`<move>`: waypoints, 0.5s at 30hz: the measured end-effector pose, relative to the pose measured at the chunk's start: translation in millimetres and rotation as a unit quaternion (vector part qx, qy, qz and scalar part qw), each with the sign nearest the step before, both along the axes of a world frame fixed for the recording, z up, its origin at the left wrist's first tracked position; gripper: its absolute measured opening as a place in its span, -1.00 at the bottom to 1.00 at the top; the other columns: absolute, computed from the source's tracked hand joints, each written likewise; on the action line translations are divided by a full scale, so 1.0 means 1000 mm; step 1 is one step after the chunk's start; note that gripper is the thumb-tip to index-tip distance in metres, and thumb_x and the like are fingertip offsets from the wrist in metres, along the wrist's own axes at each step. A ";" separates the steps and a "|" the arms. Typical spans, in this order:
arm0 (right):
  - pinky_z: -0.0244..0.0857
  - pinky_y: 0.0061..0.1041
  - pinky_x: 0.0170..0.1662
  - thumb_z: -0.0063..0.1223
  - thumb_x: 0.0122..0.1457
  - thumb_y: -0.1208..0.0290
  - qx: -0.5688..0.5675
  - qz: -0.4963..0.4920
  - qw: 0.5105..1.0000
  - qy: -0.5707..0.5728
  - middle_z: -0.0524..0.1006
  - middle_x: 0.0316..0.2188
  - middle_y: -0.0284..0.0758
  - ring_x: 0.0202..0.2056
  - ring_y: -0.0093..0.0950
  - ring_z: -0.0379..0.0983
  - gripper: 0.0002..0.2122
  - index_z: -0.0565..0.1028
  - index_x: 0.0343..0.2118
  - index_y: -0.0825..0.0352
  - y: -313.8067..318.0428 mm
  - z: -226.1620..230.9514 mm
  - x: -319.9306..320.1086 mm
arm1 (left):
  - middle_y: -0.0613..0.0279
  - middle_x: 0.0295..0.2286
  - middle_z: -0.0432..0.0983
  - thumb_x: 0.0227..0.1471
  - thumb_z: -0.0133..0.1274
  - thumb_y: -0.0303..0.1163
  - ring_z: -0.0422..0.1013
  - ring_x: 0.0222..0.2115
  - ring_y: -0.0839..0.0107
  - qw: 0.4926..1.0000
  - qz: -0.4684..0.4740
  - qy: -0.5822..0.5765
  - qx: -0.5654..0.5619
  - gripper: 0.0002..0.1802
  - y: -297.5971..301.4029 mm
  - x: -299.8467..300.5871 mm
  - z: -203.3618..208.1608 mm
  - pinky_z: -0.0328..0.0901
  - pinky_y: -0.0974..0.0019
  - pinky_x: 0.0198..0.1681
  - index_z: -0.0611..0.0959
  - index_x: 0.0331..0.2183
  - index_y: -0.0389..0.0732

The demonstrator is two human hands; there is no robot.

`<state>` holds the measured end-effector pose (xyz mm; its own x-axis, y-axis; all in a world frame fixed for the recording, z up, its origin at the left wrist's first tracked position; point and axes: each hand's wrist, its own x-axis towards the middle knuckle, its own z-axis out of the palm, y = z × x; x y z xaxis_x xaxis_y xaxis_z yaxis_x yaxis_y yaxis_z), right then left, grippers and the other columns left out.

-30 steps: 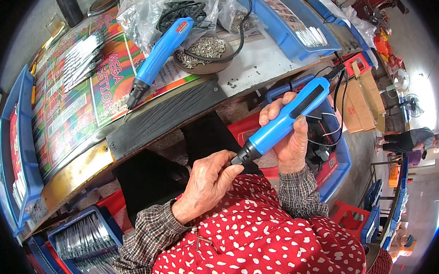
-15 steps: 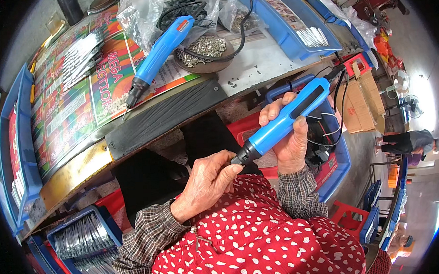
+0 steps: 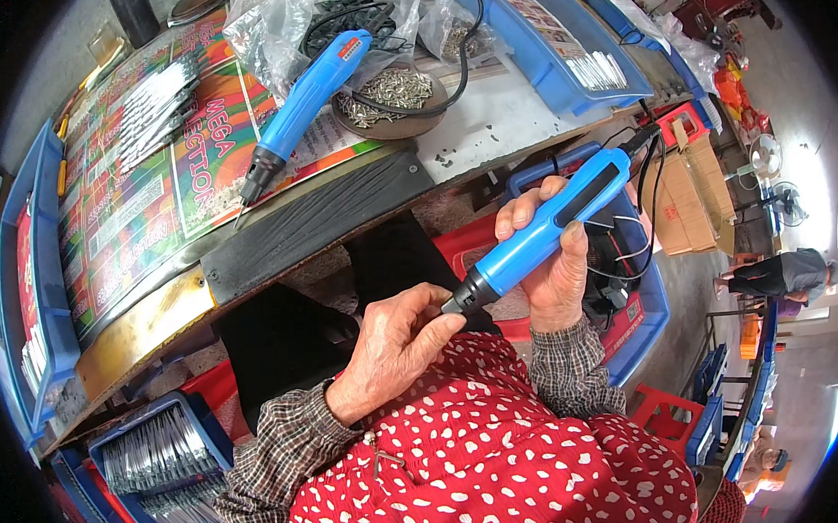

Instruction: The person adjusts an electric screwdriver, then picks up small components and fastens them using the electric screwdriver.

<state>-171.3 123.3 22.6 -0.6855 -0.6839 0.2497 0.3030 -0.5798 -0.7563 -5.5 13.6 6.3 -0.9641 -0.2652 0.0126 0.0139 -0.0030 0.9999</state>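
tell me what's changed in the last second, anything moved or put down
No clear movement at the hands, and nothing was picked up or let go. The right hand still grips the blue tool, with the left hand at its dark nose. The second blue tool and the small metal pieces stay where they were.
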 end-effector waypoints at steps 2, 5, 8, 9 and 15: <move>0.33 -0.34 -0.22 0.26 -0.10 0.20 -0.001 0.000 1.000 -0.001 0.46 -0.46 -0.24 -0.37 -0.34 0.41 -0.56 0.34 -0.20 0.25 0.000 0.001 0.001 | 0.18 -0.66 0.39 0.02 0.07 -0.33 0.34 -0.69 0.51 1.000 0.020 0.010 -0.022 -0.72 0.001 0.000 0.001 0.24 0.42 -0.61 0.51 -0.36 -0.41; 0.33 -0.35 -0.22 0.26 -0.11 0.20 0.000 -0.001 1.000 -0.005 0.46 -0.46 -0.24 -0.36 -0.35 0.41 -0.56 0.34 -0.20 0.25 -0.001 0.001 0.001 | 0.13 -0.63 0.38 -0.03 0.10 -0.35 0.34 -0.66 0.42 0.996 0.033 0.029 -0.078 -0.73 0.001 -0.001 0.003 0.24 0.37 -0.60 0.51 -0.36 -0.40; 0.34 -0.35 -0.21 0.26 -0.11 0.20 0.003 -0.004 1.000 -0.005 0.46 -0.46 -0.24 -0.37 -0.36 0.41 -0.56 0.34 -0.21 0.26 0.000 0.000 0.001 | 0.09 -0.61 0.37 -0.05 0.11 -0.36 0.34 -0.66 0.34 0.992 0.047 0.044 -0.110 -0.72 0.002 -0.002 -0.002 0.22 0.35 -0.60 0.51 -0.36 -0.40; 0.34 -0.35 -0.21 0.26 -0.11 0.21 0.004 -0.006 1.000 -0.003 0.46 -0.46 -0.24 -0.37 -0.36 0.41 -0.56 0.34 -0.21 0.25 0.000 0.000 0.001 | 0.09 -0.62 0.36 -0.05 0.11 -0.36 0.34 -0.65 0.33 0.990 0.051 0.055 -0.116 -0.72 0.003 -0.002 -0.004 0.22 0.33 -0.60 0.51 -0.36 -0.40; 0.34 -0.34 -0.21 0.26 -0.12 0.21 0.006 -0.006 1.000 -0.006 0.47 -0.47 -0.24 -0.37 -0.35 0.42 -0.56 0.34 -0.21 0.25 0.000 0.001 0.002 | 0.10 -0.64 0.35 -0.01 0.07 -0.36 0.33 -0.67 0.34 0.994 0.032 0.040 -0.099 -0.73 0.003 -0.002 -0.002 0.23 0.33 -0.60 0.50 -0.37 -0.42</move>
<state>-169.6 123.3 23.2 -0.6961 -0.6788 0.2337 0.3051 -0.5744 -0.7596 -7.0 16.3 3.9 -0.9391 -0.3113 0.1457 0.0864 0.1966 0.9767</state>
